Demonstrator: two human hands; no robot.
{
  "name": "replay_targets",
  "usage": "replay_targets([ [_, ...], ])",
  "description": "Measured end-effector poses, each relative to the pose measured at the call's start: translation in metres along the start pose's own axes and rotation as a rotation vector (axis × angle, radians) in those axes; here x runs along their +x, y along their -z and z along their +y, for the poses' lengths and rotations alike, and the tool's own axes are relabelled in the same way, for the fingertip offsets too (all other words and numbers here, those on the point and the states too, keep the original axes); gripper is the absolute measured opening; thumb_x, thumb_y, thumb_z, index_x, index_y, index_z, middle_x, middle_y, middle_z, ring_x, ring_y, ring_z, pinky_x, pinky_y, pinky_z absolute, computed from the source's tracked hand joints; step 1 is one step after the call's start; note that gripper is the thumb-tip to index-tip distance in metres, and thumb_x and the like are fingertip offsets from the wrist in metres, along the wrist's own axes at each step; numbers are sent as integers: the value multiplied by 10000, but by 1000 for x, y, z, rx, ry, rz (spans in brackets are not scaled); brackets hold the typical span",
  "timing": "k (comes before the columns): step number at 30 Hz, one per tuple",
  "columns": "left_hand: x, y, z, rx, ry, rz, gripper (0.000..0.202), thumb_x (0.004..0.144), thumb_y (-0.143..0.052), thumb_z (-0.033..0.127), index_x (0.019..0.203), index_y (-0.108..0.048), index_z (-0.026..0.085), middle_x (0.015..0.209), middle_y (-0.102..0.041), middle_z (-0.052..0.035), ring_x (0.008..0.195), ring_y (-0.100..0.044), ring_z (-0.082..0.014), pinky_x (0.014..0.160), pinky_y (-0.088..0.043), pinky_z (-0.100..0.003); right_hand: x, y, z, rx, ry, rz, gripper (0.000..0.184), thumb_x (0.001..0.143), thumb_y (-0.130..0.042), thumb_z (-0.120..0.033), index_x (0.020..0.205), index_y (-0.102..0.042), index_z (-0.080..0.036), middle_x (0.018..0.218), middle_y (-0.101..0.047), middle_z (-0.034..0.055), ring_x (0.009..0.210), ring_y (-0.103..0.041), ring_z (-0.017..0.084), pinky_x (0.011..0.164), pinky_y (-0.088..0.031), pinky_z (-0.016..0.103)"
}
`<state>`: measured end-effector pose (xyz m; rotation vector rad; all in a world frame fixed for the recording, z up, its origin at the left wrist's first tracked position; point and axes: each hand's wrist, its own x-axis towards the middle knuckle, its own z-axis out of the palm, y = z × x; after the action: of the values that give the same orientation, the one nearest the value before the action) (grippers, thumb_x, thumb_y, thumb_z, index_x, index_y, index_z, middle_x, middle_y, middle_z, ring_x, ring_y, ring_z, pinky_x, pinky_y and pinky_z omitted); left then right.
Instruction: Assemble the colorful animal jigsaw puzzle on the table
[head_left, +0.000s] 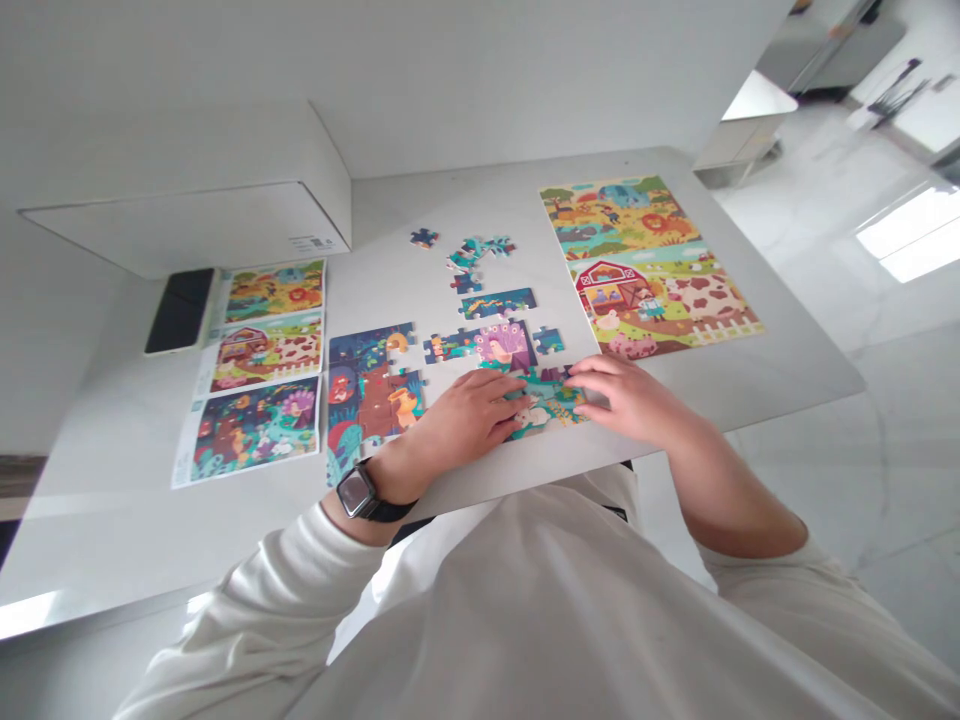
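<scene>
Head view: left hand (465, 415), black smartwatch on wrist, and right hand (626, 395) lie flat, fingers spread, holding nothing, pressing teal-green cardboard puzzle cluster (546, 400) at near edge of white counter (787, 370). Peacock-picture joined section (504, 345) just behind. Finished farm-and-safari puzzle (645, 265) sits far right; printed reference sheet (259, 370) left.

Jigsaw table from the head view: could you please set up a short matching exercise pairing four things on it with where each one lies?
Things:
1. black phone
2. finished farm and safari puzzles
3. white box
4. reference sheet

Places:
A. far right of the table
B. far left corner, against the wall
C. just left of the part-built puzzle
D. left, just in front of the white box

Pairs: 1-D, 2-A, 3-B, 4-C
</scene>
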<state>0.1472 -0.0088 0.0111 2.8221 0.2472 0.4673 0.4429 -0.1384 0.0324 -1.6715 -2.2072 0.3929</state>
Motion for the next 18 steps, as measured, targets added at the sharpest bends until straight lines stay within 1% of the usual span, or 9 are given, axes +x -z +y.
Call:
replay_targets([
  [3, -1, -1, 1, 23, -2, -4, 341, 1124, -597, 352, 1389, -780, 241, 1462, -744, -108, 1374, -676, -307, 1228, -528, -533, -4, -5, 2, -20, 7, 25, 302, 999, -733, -253, 1293, -801, -276, 1340, -731, 122, 1244, -693, 328, 1122, -564, 526],
  [7, -3, -1, 3, 9, 4, -31, 376, 1110, -616, 352, 1438, -748, 226, 1539, -693, -124, 1442, -638, -315, 1273, -498, -536, -5, -7, 2, -51, 18, 42, 300, 1012, -726, -263, 1300, -806, -268, 1354, -735, 128, 1241, -691, 333, 1141, -557, 545],
  [11, -4, -1, 4, -6, 20, -70, 432, 1090, -647, 408, 1475, -721, 227, 1560, -675, -127, 1483, -608, -331, 1297, -478, -545, -5, -7, 1, -69, 22, 32, 303, 1025, -712, -273, 1312, -809, -245, 1350, -738, 144, 1235, -691, 339, 1143, -553, 552],
  [13, -5, -1, 7, 1, 28, -81, 462, 1087, -647, 446, 1488, -711, 226, 1556, -677, -134, 1490, -601, -341, 1294, -479, -556, -6, -7, 0, -64, 22, 30, 350, 1028, -706, -270, 1369, -786, -261, 1367, -732, 140, 1250, -683, 342, 1147, -546, 557],
  [16, -6, -1, 13, 30, 34, -83, 514, 1087, -641, 486, 1506, -694, 194, 1561, -669, -158, 1496, -596, -356, 1295, -478, -564, -5, -8, -2, -67, 27, 41, 469, 1036, -693, -270, 1505, -706, -290, 1408, -703, 138, 1274, -670, 336, 1164, -526, 549],
  [18, -6, -1, 16, 51, 29, -81, 535, 1086, -644, 484, 1510, -685, 161, 1567, -662, -174, 1495, -597, -361, 1296, -480, -555, -4, -11, -5, -99, 23, 41, 460, 1044, -692, -296, 1504, -710, -296, 1393, -689, 141, 1272, -662, 338, 1169, -514, 545],
])
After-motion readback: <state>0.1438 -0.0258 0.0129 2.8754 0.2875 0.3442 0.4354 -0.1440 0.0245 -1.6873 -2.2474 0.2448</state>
